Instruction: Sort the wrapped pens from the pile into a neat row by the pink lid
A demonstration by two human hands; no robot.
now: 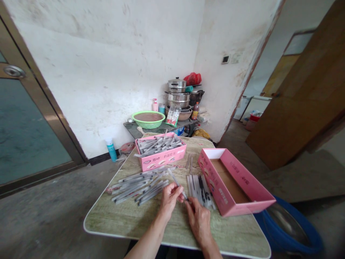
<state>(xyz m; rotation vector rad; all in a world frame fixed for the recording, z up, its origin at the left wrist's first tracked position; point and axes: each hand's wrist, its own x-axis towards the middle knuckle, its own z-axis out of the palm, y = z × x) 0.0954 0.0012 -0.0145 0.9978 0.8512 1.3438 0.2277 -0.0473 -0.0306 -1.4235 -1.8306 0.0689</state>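
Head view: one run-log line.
left hand: holds pen | right hand: pinches pen's near end | loose pens: on table | left box: holds pens | right box: on table

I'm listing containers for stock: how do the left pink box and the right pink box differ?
The left box is heaped with pens; the right box shows its brown bottom. The left box runs roughly across the table; the right box slants lengthwise towards the near right. Both are pink with printed sides.

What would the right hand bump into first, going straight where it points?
Besides the pen it already holds, the right hand would probably meet the left hand first, though depth is hard to judge.
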